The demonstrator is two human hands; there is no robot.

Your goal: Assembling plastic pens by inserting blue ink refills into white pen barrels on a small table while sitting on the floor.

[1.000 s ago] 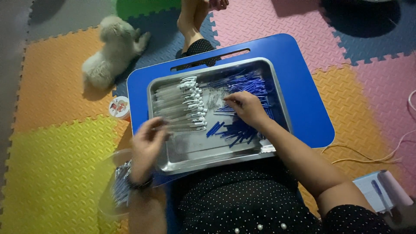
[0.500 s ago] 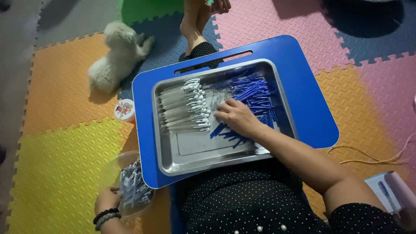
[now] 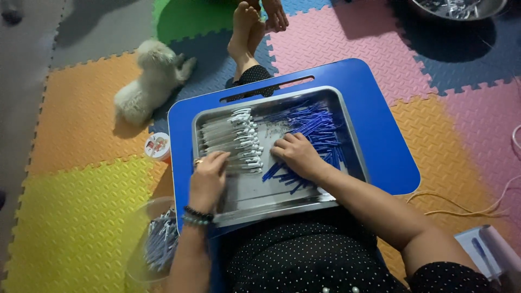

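Small round container w/ white-red label [image 3: 158, 146] on floor mat, just left of blue tray.

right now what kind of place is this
Probably a home floor used for piecework: the person sits on coloured foam puzzle mats, a small white dog lies beside, and a lap tray holds a metal pan of pen parts.

A home, with piecework done on the floor. Beyond the hands, coloured interlocking foam mats [image 3: 81, 217] cover the ground and a small white dog [image 3: 149, 81] lies on them. Bare feet [image 3: 247, 27] stretch out ahead. Under the hands, a blue lap table [image 3: 380, 135] carries a steel tray [image 3: 355, 157].
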